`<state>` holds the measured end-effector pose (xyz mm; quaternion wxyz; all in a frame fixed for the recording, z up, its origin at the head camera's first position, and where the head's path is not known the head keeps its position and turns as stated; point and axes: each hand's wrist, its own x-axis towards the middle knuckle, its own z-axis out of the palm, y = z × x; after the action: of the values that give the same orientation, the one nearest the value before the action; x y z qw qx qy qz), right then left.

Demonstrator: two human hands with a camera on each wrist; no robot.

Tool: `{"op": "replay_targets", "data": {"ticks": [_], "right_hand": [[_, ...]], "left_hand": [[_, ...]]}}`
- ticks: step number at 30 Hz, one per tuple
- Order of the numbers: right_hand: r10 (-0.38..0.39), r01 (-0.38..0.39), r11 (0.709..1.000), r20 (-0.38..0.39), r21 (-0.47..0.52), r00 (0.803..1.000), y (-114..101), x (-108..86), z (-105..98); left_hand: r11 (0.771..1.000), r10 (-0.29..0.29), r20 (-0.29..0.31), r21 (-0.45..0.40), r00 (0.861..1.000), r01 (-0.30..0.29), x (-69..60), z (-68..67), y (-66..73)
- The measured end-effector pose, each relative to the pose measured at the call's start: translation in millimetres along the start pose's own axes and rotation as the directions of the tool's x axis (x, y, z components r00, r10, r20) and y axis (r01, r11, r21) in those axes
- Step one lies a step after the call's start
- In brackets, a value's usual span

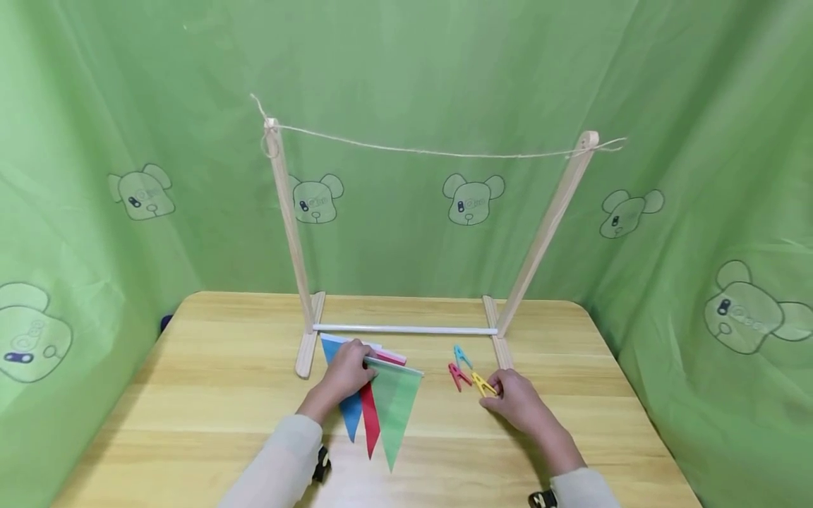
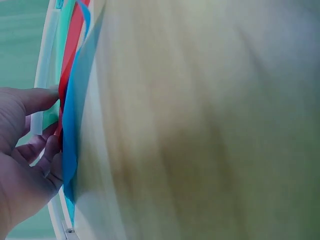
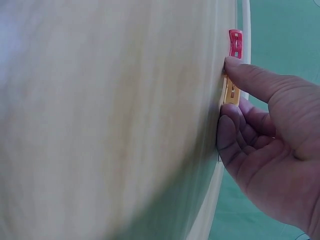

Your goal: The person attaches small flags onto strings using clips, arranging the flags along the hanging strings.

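Observation:
Three triangular pennants with white top strips lie fanned on the table: blue, red and green, the green one uppermost. My left hand grips the green pennant by the left end of its strip, over the other two. In the left wrist view its fingers are curled near the red and blue cloth. My right hand pinches a yellow clothespin between thumb and fingers, low at the table. Beside it lie a red clothespin and a blue clothespin.
Behind the hands stands a wooden frame with a left post, a right post and a white crossbar. A sagging string joins the post tops. Green curtains surround the wooden table.

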<state>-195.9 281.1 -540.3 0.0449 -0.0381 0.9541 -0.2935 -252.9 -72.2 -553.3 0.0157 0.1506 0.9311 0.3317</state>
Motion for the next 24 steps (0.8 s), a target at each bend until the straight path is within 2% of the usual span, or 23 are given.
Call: {"op": "replay_targets", "data": {"ticks": [16, 24], "right_hand": [[0.001, -0.001, 1.0, -0.012, -0.009, 1.0, -1.3, 0.4, 1.0], [-0.004, 0.003, 1.0, -0.012, -0.028, 1.0, -1.7, -0.5, 1.1]], "left_hand": [[1.0, 0.011, -0.025, -0.023, 1.0, -0.012, 2.2, 1.2, -2.3], [0.998, 0.063, -0.047, 0.0, 0.997, -0.063, 1.1, 3.2, -0.6]]}}
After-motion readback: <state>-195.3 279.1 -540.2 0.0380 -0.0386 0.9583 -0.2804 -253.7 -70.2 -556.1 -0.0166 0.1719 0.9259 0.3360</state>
